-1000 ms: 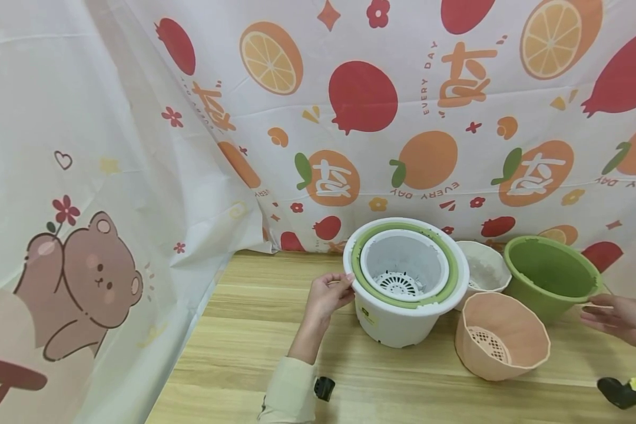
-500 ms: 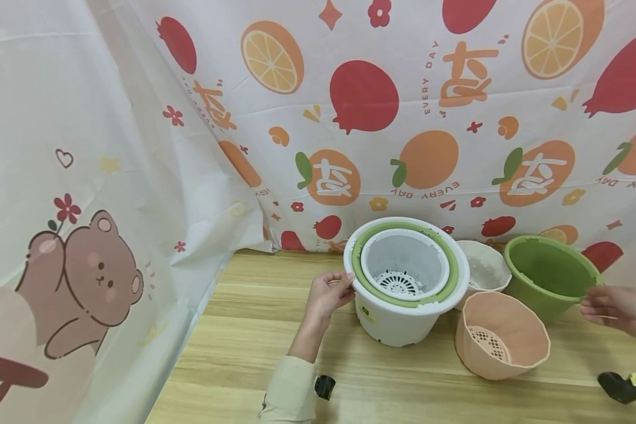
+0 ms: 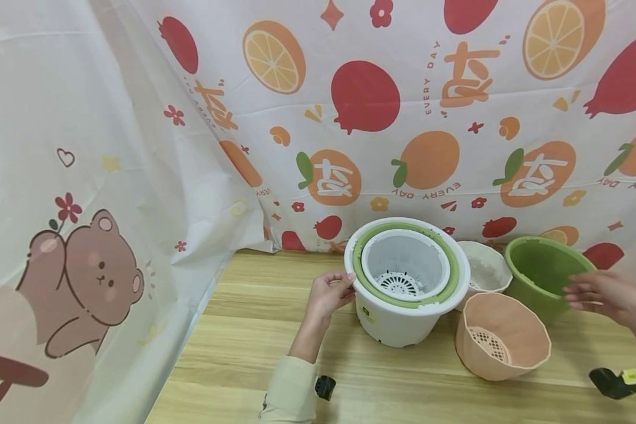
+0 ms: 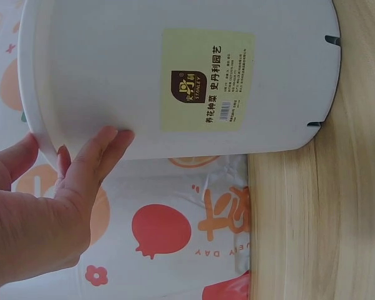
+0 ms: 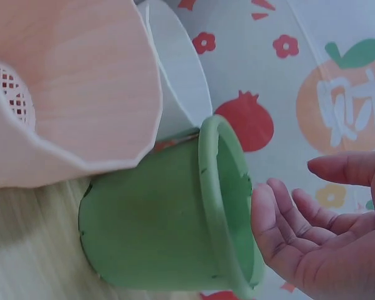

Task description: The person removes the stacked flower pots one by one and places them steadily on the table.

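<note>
My left hand (image 3: 325,297) pinches the left rim of a large white flowerpot (image 3: 384,327), thumb on the rim and fingers below it. In the left wrist view, that pot's wall (image 4: 112,75) carries a pale yellow label (image 4: 206,81). Nested inside it are a green pot (image 3: 357,262) and a smaller white pot (image 3: 405,253) with a slotted base. My right hand (image 3: 612,294) holds nothing, its fingers loosely bent. It hovers at the right rim of a separate green flowerpot (image 5: 150,219); contact cannot be told.
A peach faceted pot (image 3: 514,338) with a grid base stands in front of the green one. Behind it sits a small white faceted pot (image 3: 487,265), between the nested stack and the green pot. All stand on a wooden table (image 3: 244,347) against a fruit-print cloth (image 3: 371,171).
My right hand has moved leftward and slightly up, from the outer right side of the green flowerpot to over its rim. My left hand stays on the white flowerpot's rim.
</note>
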{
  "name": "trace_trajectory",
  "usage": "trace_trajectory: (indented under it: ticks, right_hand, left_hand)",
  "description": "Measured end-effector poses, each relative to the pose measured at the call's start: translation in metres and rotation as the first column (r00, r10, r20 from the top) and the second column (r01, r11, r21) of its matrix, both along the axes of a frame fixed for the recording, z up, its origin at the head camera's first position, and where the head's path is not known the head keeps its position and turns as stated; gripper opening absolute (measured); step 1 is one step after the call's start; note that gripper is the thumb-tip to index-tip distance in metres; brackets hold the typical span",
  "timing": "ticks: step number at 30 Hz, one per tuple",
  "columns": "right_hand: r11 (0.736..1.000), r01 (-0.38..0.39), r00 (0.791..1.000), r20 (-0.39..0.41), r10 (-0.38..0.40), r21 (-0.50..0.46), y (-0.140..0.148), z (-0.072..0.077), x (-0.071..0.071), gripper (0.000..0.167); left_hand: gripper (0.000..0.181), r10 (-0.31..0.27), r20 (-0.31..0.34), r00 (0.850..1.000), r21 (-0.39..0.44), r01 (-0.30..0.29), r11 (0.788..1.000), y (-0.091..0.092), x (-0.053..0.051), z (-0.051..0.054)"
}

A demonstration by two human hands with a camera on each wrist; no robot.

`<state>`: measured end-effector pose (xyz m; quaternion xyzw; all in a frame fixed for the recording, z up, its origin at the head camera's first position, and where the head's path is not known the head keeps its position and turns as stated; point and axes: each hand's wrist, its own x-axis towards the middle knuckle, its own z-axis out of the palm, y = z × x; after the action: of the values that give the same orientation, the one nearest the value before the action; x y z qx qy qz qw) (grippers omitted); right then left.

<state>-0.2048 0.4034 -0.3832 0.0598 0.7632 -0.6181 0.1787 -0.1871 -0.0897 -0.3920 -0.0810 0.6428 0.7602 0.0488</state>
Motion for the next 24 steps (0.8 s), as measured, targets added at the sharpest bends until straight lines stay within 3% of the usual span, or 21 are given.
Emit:
trace_trajectory:
  ticks: [9, 17, 20, 21, 24]
  right_hand:
    - [0.994, -0.02, 0.998, -0.054, 0.014, -0.105, -0.023, 0.016, 0.0, 0.03]
    - [0.991, -0.035, 0.998, -0.063, 0.027, -0.131, -0.042, 0.026, -0.001, 0.032]
    - [0.976, -0.085, 0.994, -0.088, 0.069, -0.2, -0.047, 0.027, 0.0, 0.034]
    - [0.968, -0.101, 0.992, -0.093, 0.081, -0.23, -0.048, 0.028, 0.0, 0.033]
    - [0.955, -0.138, 0.987, -0.111, 0.113, -0.262, -0.055, 0.028, 0.001, 0.031]
  left_hand:
    - [0.024, 0.007, 0.0, 1.0, 0.001, -0.007, 1.0, 0.0, 0.001, 0.001]
    - [0.03, -0.018, -0.089, 0.996, 0.017, 0.02, 1.0, -0.002, -0.002, -0.014]
    - [0.028, -0.01, -0.072, 0.997, 0.015, 0.011, 1.0, -0.002, -0.002, -0.011]
    - [0.027, 0.006, -0.039, 0.999, -0.001, -0.006, 1.0, 0.0, 0.002, -0.004]
    - [0.023, 0.013, -0.01, 1.0, 0.002, -0.013, 1.0, 0.001, 0.002, 0.001]
